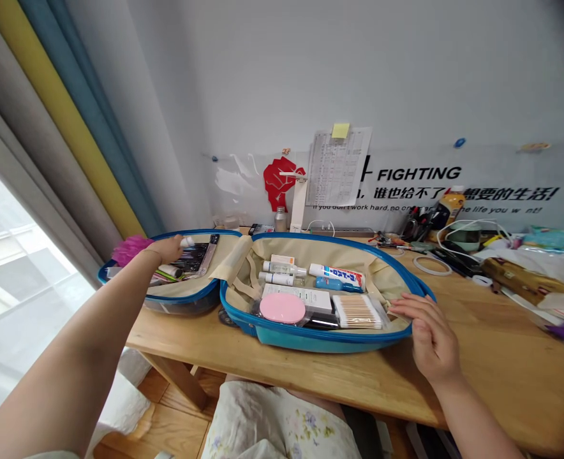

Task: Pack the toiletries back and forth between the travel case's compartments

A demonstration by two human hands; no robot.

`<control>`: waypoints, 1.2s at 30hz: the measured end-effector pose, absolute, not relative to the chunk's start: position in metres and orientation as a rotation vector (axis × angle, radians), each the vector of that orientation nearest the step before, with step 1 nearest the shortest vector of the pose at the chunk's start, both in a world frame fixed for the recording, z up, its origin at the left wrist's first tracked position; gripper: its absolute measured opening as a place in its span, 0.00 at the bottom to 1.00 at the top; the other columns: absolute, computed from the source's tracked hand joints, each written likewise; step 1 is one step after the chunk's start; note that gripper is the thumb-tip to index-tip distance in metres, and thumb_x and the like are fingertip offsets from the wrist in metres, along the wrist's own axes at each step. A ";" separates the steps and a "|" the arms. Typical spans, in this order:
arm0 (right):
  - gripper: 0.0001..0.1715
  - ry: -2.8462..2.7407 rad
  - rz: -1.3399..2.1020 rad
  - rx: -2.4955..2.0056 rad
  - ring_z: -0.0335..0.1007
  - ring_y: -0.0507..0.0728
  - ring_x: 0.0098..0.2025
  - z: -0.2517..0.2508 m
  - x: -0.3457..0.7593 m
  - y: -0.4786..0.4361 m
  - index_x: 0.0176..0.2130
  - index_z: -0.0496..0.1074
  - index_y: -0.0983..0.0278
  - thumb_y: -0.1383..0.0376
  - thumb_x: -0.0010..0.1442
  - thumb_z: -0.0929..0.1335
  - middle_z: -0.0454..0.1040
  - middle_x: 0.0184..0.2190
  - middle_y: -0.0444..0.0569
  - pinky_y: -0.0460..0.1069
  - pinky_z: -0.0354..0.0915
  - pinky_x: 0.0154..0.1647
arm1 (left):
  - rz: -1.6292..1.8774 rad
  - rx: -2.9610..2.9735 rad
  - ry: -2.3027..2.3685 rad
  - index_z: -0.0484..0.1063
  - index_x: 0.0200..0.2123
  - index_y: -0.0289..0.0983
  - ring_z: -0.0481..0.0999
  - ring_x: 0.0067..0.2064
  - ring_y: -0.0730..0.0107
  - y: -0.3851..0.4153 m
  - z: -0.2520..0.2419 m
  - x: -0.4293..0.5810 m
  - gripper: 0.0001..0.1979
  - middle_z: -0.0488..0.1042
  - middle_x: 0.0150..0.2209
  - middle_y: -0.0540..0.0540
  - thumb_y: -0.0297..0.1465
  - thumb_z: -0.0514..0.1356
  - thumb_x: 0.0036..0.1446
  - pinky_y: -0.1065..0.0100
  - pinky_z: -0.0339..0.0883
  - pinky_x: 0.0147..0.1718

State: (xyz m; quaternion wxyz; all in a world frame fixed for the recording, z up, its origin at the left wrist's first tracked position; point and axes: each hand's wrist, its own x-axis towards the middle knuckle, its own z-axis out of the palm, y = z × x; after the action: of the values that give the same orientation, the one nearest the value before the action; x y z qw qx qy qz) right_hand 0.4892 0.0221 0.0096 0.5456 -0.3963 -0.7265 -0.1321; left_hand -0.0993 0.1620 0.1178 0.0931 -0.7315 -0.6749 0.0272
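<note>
Filtering through at far left, daylight comes from a window (pixel 18 274) beside curtains (pixel 62 108) banded grey, yellow and blue. Wooden flooring (pixel 167 424) shows below. Lying open on the wooden worktop (pixel 492 357) is a blue-rimmed suitcase (pixel 327 344), its two lined halves side by side. A pink mesh bath puff (pixel 129 250) sits in the left half. The left hand (pixel 171 249) reaches in just beside it, fingers bent at a small white-capped item (pixel 187 241); I cannot tell whether they grip it. Behind the suitcase, a white lamp (pixel 298 207) stands near the pale wall (pixel 253 76), which carries a printed sheet (pixel 337 166) and a clear banner (pixel 418 173) reading "FIGHTING". In the right half lie an oval pink sponge (pixel 282 308), a toothpaste tube (pixel 337 273), a blue bottle (pixel 337 284) and a pack of cotton swabs (pixel 357 311). The right hand (pixel 428 328), loosely spread and holding nothing visible, rests at that half's right rim. Farther right, an orange bottle (pixel 447 207), a white ring (pixel 432 266) and a brown pouch (pixel 519 280) crowd the worktop's back.
</note>
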 end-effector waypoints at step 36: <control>0.19 -1.742 -0.316 -0.950 0.76 0.62 0.47 0.009 0.493 0.023 0.36 0.77 0.58 0.62 0.65 0.58 0.79 0.35 0.49 0.62 0.63 0.58 | -0.283 -2.296 -1.952 0.68 0.55 0.36 0.74 0.50 0.60 0.190 0.154 0.026 0.19 0.71 0.53 0.41 0.38 0.59 0.65 0.53 0.72 0.48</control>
State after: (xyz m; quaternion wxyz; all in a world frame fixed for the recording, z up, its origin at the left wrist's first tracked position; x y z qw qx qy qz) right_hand 0.4932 0.0231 0.0089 0.5365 -0.3990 -0.7316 -0.1329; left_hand 0.0262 0.1903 0.1537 0.0575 -0.7573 -0.6438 -0.0933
